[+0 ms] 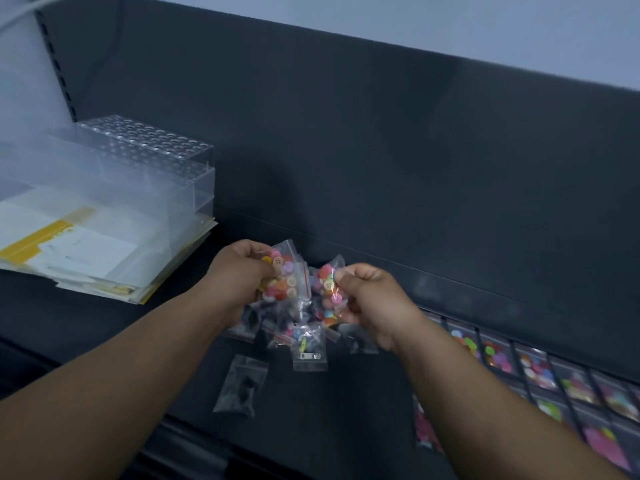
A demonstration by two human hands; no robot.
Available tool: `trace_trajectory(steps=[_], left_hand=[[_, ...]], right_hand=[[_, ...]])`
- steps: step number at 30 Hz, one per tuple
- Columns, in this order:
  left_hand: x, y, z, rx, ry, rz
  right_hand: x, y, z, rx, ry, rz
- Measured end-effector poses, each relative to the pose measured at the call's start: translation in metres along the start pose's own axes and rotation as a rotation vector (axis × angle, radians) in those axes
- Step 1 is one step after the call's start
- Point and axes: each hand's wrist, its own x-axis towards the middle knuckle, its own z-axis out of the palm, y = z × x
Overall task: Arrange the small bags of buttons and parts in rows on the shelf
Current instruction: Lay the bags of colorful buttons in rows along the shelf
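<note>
My left hand [239, 275] grips a small clear bag of coloured buttons [285, 275] above a loose pile of small bags [294, 327] on the dark shelf [346, 393]. Beside it, my right hand [370, 299] holds another bag of coloured buttons [327, 289]. One bag with a metal part [309, 355] and a bag of dark parts [240, 384] lie in front of the pile. To the right, several bags of bright buttons [533, 368] lie flat in rows along the shelf.
A stack of papers and clear sleeves [86, 251] lies at the left, with a clear acrylic rack with holes [145, 150] behind it. The dark back panel [381, 150] rises behind the shelf.
</note>
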Motion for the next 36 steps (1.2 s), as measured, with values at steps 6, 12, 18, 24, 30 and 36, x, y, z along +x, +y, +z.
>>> trace_trajectory(steps=[6,12,18,24,30,36], left_hand=[[-0.026,-0.002,0.048,-0.035,0.015,0.028],[-0.057,-0.013,0.109,-0.053,-0.055,0.012],[-0.091,-0.032,0.174,-0.009,-0.137,-0.002],[-0.124,-0.05,0.229,-0.021,-0.208,-0.03],[-0.15,-0.064,0.262,-0.015,-0.235,-0.064],[-0.166,-0.068,0.279,0.035,-0.223,-0.032]], right_hand=[[-0.03,0.007,-0.045,0.121,0.003,0.058],[-0.073,0.02,-0.115,-0.006,0.02,0.025],[-0.125,0.042,-0.199,0.016,0.059,0.099],[-0.177,0.07,-0.271,-0.34,0.075,0.159],[-0.201,0.099,-0.305,-0.735,0.092,0.108],[-0.227,0.127,-0.311,-1.082,0.425,-0.199]])
